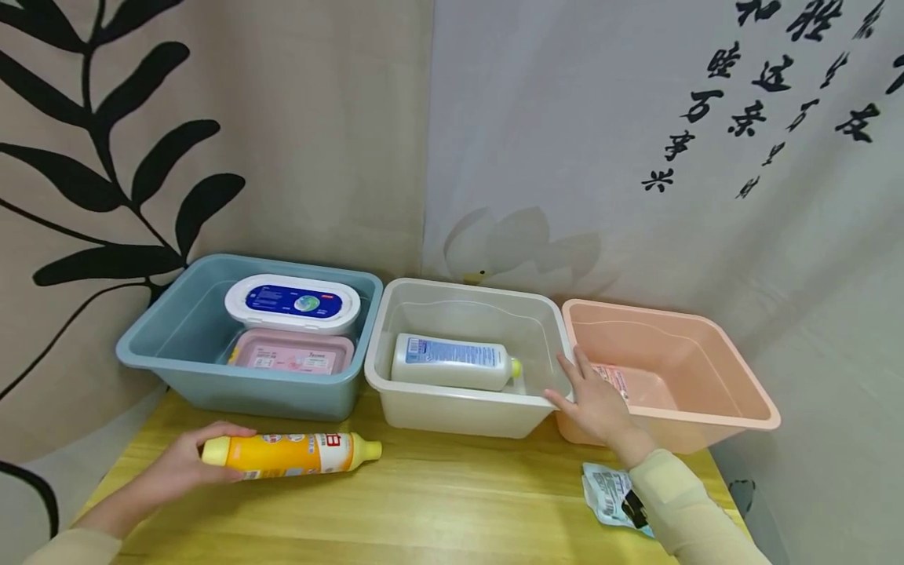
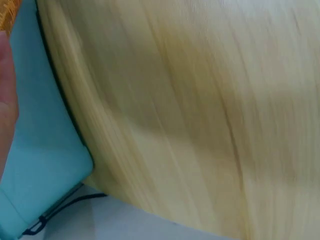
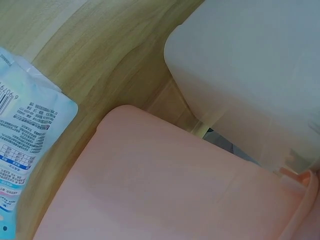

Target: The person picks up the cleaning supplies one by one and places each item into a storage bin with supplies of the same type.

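In the head view my left hand grips a yellow bottle by its left end, thumb and fingers on opposite sides. The bottle lies sideways at the table in front of the blue bin, its narrower end pointing right. Only a thumb's edge of that hand shows in the left wrist view. My right hand, fingers spread, rests at the adjoining rims of the white bin and the pink bin. A white bottle with a yellow cap lies in the white bin.
Inside the blue bin are a white-lidded wipes box and a pink box. A red-and-white packet lies in the pink bin. On the wooden table, a light blue pouch sits beneath the right forearm. Printed curtains hang behind.
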`<state>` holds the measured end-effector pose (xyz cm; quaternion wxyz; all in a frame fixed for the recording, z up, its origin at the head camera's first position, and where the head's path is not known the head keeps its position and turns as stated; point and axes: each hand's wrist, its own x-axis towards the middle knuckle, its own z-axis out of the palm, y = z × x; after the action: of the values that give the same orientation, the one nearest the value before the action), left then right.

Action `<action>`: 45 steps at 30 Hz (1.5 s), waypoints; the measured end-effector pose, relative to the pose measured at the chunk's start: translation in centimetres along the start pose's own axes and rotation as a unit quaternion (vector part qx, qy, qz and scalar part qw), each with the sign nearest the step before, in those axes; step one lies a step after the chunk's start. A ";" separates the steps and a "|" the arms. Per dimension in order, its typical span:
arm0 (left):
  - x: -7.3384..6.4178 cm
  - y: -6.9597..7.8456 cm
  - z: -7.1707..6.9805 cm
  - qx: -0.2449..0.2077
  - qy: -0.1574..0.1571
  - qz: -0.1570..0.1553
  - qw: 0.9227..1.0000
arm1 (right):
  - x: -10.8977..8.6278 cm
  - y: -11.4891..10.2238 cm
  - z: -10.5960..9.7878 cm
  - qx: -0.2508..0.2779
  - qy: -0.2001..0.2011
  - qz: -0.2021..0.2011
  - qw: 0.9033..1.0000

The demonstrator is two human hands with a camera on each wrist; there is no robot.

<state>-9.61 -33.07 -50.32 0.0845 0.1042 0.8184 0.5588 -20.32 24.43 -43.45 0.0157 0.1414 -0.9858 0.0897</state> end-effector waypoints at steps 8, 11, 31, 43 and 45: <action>-0.3 1.1 0.4 -0.067 -0.009 -0.062 0.996 | 0.0 -0.1 0.1 0.006 -0.007 0.002 1.000; -0.5 1.7 0.5 -0.067 -0.008 -0.066 0.996 | -0.1 -0.1 0.1 0.011 -0.009 0.006 1.000; 0.5 4.8 2.7 -0.123 -0.042 0.026 0.991 | -0.1 -0.1 0.0 0.015 -0.007 0.009 1.000; 1.4 7.1 3.6 -0.154 -0.034 0.068 0.985 | -0.1 -0.1 0.0 0.015 -0.013 0.011 1.000; 1.5 7.5 3.7 -0.148 -0.029 0.058 0.987 | -0.1 -0.1 0.0 0.014 -0.012 0.009 1.000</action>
<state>-9.50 -26.71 -44.69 0.0897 0.1539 0.7162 0.6747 -20.20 24.32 -43.42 0.0015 0.1335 -0.9858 0.1022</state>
